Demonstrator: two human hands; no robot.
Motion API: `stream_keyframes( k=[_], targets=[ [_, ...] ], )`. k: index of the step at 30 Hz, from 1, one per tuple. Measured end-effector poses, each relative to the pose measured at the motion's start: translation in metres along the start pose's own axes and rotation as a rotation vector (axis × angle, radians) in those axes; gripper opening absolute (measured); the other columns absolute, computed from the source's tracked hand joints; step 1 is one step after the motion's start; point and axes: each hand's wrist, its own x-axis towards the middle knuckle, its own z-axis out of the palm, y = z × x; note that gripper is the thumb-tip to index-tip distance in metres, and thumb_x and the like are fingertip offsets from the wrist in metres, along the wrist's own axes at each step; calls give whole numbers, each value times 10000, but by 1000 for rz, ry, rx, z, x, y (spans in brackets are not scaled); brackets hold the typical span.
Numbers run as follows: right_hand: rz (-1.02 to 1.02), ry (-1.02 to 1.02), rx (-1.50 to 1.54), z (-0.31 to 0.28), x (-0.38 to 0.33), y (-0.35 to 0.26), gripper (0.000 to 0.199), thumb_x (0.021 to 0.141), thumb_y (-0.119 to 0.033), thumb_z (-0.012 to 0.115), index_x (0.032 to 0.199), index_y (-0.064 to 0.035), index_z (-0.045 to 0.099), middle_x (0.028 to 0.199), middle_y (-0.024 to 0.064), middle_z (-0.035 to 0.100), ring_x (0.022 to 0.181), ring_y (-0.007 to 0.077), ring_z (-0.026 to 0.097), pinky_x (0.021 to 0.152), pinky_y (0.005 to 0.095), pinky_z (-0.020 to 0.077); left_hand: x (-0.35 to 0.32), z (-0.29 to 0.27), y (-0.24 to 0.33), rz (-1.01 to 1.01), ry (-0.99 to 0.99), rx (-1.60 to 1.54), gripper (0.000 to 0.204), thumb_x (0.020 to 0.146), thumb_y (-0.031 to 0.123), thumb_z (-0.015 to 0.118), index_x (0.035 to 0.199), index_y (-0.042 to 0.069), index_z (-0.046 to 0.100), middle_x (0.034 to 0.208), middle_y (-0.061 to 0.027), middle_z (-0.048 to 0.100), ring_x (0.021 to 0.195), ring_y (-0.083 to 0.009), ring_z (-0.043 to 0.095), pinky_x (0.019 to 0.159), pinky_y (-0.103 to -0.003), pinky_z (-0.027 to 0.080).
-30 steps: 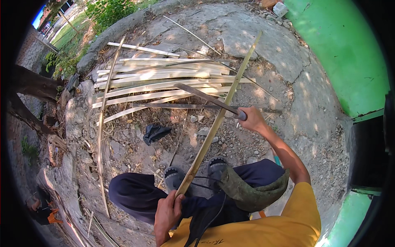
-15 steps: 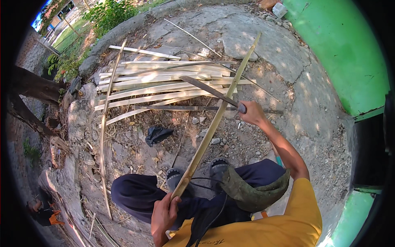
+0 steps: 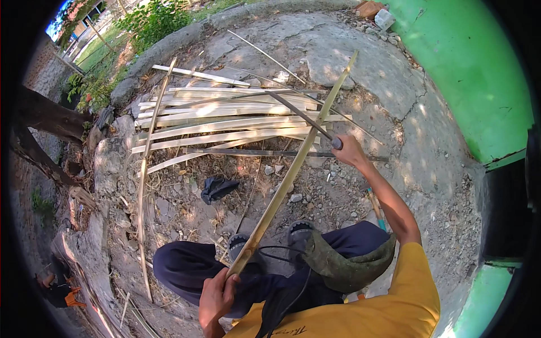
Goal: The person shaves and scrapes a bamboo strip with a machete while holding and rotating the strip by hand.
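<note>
A long bamboo strip (image 3: 288, 179) slants from my lap up and away to the right. Near its lower end my left hand (image 3: 216, 297) is closed round it. My right hand (image 3: 350, 152) grips the dark handle of a machete (image 3: 298, 114), whose long narrow blade points up and left. The blade crosses the upper part of the strip, close to the handle. I cannot tell whether its edge touches the bamboo. Beyond both hands, several pale split bamboo strips (image 3: 220, 125) lie side by side on the ground, with darker thin strips across them.
A crumpled black plastic piece (image 3: 217, 190) lies before my feet. Beside my right knee is a teal-handled tool (image 3: 377, 210). A dark green cloth (image 3: 360, 262) drapes my right thigh. Tree trunks (image 3: 51, 115) stand left, a green wall (image 3: 462, 67) right. Rubble covers the ground.
My right hand and the machete have shifted slightly right, and the blade's angle has steepened. My left hand has moved a little down and left with the strip's lower end.
</note>
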Motion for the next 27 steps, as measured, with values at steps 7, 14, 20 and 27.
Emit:
stream_keyframes(
  k=[7, 14, 20, 27],
  targets=[
    [-118, -182, -30, -10, -9, -35, 204, 755, -232, 690, 879, -70, 677, 749, 207, 670, 730, 434, 655, 672, 486, 515, -10, -5, 5, -11, 29, 70, 147, 1019, 143, 593, 947, 35, 660, 589, -136, 567, 523, -320, 602, 555, -402, 453],
    [158, 21, -98, -5, 31, 50, 228, 776, -233, 694, 898, -41, 689, 777, 217, 682, 739, 435, 652, 689, 472, 513, -13, -7, -5, 19, -6, -8, 198, 1029, 138, 581, 908, 3, 658, 579, -103, 559, 495, -220, 547, 531, -347, 426],
    [-32, 30, 94, 27, -15, 9, 244, 756, -172, 734, 866, 10, 616, 663, 191, 565, 591, 359, 525, 609, 432, 452, -2, -16, -3, -16, -42, -23, 182, 1044, 113, 571, 973, -14, 680, 586, -71, 531, 527, -121, 490, 534, -312, 413],
    [-41, 36, 180, 23, -54, -49, 246, 768, -175, 734, 927, -7, 649, 695, 204, 622, 635, 411, 628, 610, 446, 490, 0, -31, 2, 16, -32, 36, 136, 1024, 90, 589, 1057, 23, 703, 599, -97, 566, 494, -191, 540, 523, -338, 416]
  ],
)
